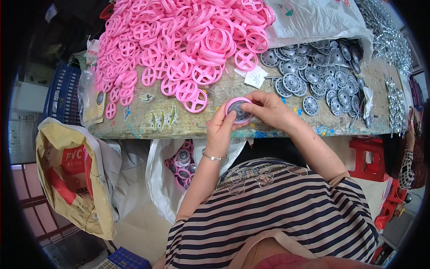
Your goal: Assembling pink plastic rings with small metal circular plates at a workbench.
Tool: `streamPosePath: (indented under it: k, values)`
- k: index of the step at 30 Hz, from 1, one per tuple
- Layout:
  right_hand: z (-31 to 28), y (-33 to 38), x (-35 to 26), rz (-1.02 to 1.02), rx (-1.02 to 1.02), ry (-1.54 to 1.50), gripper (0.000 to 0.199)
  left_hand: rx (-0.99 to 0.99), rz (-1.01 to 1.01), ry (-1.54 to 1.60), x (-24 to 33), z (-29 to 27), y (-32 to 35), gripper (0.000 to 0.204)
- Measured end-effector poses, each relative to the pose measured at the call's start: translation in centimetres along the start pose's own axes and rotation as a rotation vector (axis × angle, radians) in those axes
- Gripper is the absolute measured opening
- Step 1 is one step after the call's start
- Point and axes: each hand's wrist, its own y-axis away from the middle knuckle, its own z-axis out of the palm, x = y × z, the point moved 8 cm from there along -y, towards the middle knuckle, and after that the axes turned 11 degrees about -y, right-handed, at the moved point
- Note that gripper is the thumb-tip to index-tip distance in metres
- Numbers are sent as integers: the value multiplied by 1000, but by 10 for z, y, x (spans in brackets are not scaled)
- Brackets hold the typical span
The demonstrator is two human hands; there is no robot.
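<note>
Between both hands, just above the table's near edge, is a pink plastic wheel ring (242,120) with a dark grey disc (234,106) set in it. My left hand (219,123) grips its left side, thumb on the disc's face. My right hand (268,109) closes on the upper right side, with thumb and fingers against the disc. Whether the disc is fully seated cannot be made out under the fingers. Pink spoked wheel rings (178,69) lie in a big heap beyond my left hand. Grey round discs (310,106) are piled beyond my right hand.
A worn table (215,94) carries both heaps and paper scraps. Clear plastic sheeting (318,22) and silver tinsel (385,40) lie far right. Below the edge hangs a white bag (156,179) of assembled wheels (183,157). A tan sack (67,130) stands left, a red stool (368,159) right.
</note>
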Motion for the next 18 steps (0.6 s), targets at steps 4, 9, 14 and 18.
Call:
streamPosePath:
  k: [4,9,14,18]
  values:
    - [-30,-15,-15,-167,161,292,34,453,110,-502,29,-59,53,32]
    - [-34,-41,-49,-610,268,819,25,680,51,-820,32,-169,141,32]
    - [-49,-68,-44,-640,327,986,21,803,-22,-1113,42,-178,160,25]
    - [-42,-53,-66,-505,259,699,19,584,-42,-667,28,-140,113,31]
